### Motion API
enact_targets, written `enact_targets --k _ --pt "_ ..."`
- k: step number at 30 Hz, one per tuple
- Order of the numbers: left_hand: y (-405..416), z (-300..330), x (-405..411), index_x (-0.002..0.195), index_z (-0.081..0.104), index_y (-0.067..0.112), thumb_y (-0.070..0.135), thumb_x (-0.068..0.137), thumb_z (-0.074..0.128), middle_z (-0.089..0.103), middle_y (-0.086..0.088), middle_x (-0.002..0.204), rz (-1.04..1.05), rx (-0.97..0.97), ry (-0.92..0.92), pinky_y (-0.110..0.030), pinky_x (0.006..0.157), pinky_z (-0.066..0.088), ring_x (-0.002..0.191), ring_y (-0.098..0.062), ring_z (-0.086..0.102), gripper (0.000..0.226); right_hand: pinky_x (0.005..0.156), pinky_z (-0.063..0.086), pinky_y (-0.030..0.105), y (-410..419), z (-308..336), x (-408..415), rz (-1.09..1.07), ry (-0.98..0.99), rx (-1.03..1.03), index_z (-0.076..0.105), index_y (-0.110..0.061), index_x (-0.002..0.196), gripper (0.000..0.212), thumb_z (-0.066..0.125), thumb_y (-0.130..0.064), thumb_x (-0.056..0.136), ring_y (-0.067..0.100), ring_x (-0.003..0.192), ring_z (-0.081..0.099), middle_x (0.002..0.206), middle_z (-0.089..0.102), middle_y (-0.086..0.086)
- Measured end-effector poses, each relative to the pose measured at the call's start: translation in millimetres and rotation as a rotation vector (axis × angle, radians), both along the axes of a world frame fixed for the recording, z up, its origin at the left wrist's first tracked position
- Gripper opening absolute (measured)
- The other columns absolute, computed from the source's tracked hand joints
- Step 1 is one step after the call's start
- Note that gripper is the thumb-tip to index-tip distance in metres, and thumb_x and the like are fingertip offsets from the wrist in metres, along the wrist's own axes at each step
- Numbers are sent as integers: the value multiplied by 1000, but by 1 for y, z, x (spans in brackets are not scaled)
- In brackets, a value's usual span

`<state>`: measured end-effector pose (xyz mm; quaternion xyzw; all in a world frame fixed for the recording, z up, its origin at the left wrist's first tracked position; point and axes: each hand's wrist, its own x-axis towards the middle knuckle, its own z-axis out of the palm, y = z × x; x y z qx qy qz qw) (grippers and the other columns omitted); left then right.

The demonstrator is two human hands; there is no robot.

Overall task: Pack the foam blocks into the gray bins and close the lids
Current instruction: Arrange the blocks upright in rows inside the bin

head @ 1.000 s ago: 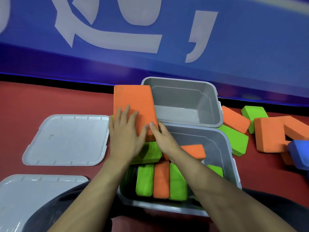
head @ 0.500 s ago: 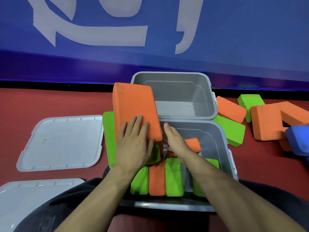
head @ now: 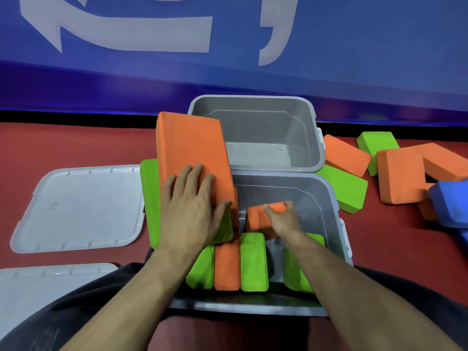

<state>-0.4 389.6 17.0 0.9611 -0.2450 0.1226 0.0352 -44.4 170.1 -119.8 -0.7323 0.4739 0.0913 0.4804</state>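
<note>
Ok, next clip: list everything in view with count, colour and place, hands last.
bins: two, gray, centre; near one part-filled, far one empty.
lids: two, light gray, on the floor at left.
blocks in near bin: several, green and orange, standing upright.
big orange block: one, leaning at the near bin's left edge.
loose blocks: orange, green, blue, on the floor at right.
left hand: flat on the big orange block.
right hand: grips a small orange block.
</note>
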Motion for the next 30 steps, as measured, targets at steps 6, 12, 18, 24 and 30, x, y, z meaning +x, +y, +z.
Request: enact_targets --k 6,12,18,24,30 --pt "-12 9 -4 133 61 15 57 91 59 49 -10 151 -57 -30 -16 -50 120 25 145 -29 39 60 101 52 48 -6 -23 12 243 280 -78 -22 -37 156 96 44 -69 95 42 125 57 156 42 18" --pt "-25 0 -19 149 47 18 57 91 58 50 -7 152 -147 85 77 -54 121 22 145 -27 41 71 100 51 48 -10 -35 19 190 235 -120 -13 -41 157 92 47 -67 92 42 122 59 145 52 23" --pt "-11 -29 -8 119 63 16 77 90 33 63 -11 115 73 205 285 -59 114 32 131 -33 50 74 106 45 46 -11 -46 20 -8 153 -101 6 -44 155 87 60 -57 87 44 128 52 143 46 31" --pt "-15 -28 -8 129 57 19 80 83 40 54 -9 135 152 162 353 -59 104 41 137 -34 37 78 106 44 42 1 -49 16 140 66 -82 -2 -41 159 93 61 -57 92 43 130 51 148 45 25" --pt "-22 -22 -6 158 19 36 57 87 64 26 -5 161 117 64 441 -56 113 34 144 -32 26 87 103 42 44 -9 -19 4 -473 -292 -383 59 -12 130 38 48 -25 97 41 119 56 127 54 21"
